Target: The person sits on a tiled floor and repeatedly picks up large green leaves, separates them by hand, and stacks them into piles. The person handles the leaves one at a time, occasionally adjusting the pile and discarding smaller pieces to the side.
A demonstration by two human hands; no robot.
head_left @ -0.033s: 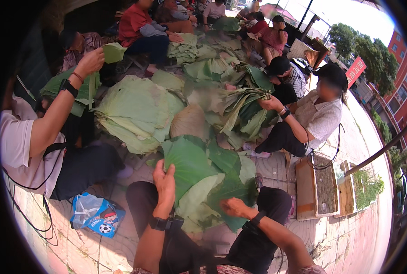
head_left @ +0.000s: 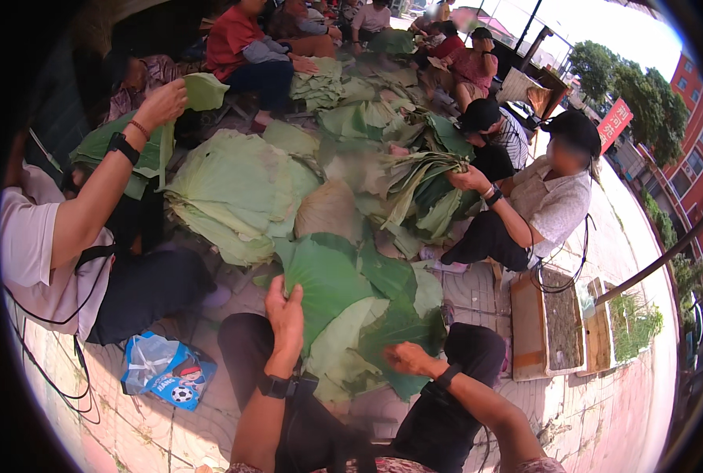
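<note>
Large green lotus leaves are spread in a loose layer over and between my knees. My left hand [head_left: 285, 315] is closed on the near left edge of a broad, bright green lotus leaf [head_left: 325, 280], thumb toward the leaf. My right hand [head_left: 411, 359] is over a darker green leaf [head_left: 407, 319], its fingers curled together and slightly blurred; whether they pinch anything is hidden. A paler leaf [head_left: 340, 335] lies between my two hands.
A tall leaf stack [head_left: 229, 189] stands ahead on the left. A co-worker's hand [head_left: 162, 102] lifts a leaf at left; another person's hand [head_left: 468, 180] grips a bundle at right. A blue bag [head_left: 169, 372] and foam planter boxes [head_left: 531, 331] sit on the paving.
The co-worker's raised hand on the left has shifted slightly right and upward with its leaf. My own hands have hardly moved.
</note>
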